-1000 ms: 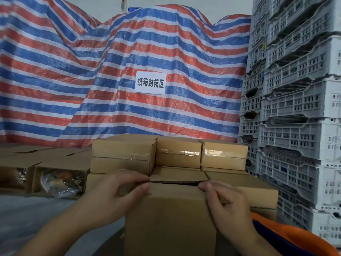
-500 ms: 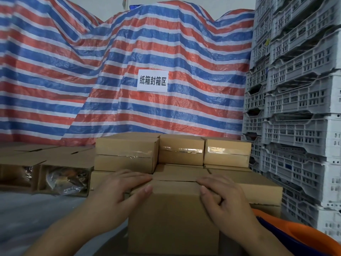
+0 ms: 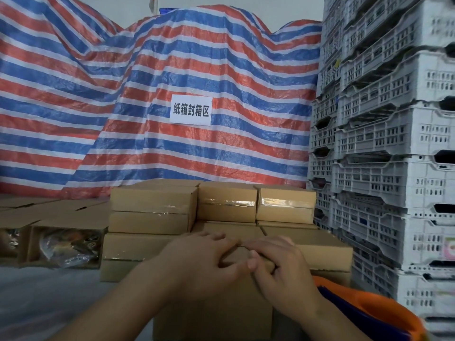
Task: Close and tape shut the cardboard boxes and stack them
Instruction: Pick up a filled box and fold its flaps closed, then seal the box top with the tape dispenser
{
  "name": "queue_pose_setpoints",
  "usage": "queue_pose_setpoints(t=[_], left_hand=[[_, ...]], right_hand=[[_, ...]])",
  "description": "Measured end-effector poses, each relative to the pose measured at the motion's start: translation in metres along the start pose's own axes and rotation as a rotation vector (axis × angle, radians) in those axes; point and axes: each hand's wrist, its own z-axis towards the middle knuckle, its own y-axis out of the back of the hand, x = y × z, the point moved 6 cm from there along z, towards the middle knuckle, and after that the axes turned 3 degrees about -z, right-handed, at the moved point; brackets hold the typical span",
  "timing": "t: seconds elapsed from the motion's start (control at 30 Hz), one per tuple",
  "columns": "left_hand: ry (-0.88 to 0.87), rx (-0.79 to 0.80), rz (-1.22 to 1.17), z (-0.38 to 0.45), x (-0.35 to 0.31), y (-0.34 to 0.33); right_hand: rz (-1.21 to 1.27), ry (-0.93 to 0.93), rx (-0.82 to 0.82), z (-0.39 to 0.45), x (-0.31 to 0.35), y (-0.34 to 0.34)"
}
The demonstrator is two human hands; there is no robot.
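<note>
- Cardboard fills the lower half of the frame, and at the far left edge sit open boxes [image 3: 61, 244] lying on their sides, with plastic-wrapped goods showing through their mouths; they are not yet closed.
- Just left of centre rises a stack of taped boxes [image 3: 152, 207], clear tape glinting along their seams; more taped ones stand beside it toward the right.
- Lower centre holds the box being closed [image 3: 211, 313], nearest the viewer and directly under both hands, its near face running down toward the bottom edge of the frame.
- Left hand [image 3: 199, 262] lies over the top near edge of that box, fingers bent across the top and thumb reaching toward the middle; it presses the flaps down rather than gripping anything loose.
- Right hand [image 3: 278, 269] mirrors it just right of centre, fingers curled over the same edge; the two hands touch at the thumbs over the middle of the box.
- Both hands meet where I judge the flap seam to run, left to right across the frame, so tape would go along that line; neither hand is nearer, and no tape roll is in view.
- At lower right an orange and blue object [image 3: 369, 308] pokes in; what it is cannot be told.
- White plastic crates [image 3: 394, 143] tower up the right side.
- Behind everything hangs a red, white and blue striped tarp [image 3: 98, 94] bearing a white sign [image 3: 190, 110].
</note>
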Motion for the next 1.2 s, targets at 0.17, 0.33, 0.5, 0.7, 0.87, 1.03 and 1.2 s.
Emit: queue_pose_setpoints(t=[0.17, 0.33, 0.5, 0.7, 0.87, 1.03, 1.2], left_hand=[[0.011, 0.054, 0.033, 0.001, 0.004, -0.004], [0.022, 0.074, 0.044, 0.002, 0.004, -0.003], [0.021, 0.052, 0.038, 0.0, 0.004, -0.003], [0.024, 0.047, 0.028, -0.003, 0.0, -0.001], [0.031, 0.06, 0.038, -0.011, -0.002, 0.001], [0.013, 0.071, 0.022, -0.028, -0.003, 0.003], [0.013, 0.093, -0.173, -0.035, -0.005, 0.011]], right_hand=[[0.087, -0.035, 0.05, -0.001, -0.003, -0.001], [0.208, -0.375, 0.228, 0.015, -0.016, 0.014], [-0.431, -0.47, 0.4, -0.005, -0.028, 0.058], [-0.67, -0.667, 0.465, -0.074, -0.046, 0.092], [-0.655, -0.576, 0.431, -0.084, -0.039, 0.092], [-0.709, -0.651, 0.392, -0.084, -0.051, 0.091], [-0.815, -0.704, 0.457, -0.082, -0.063, 0.086]])
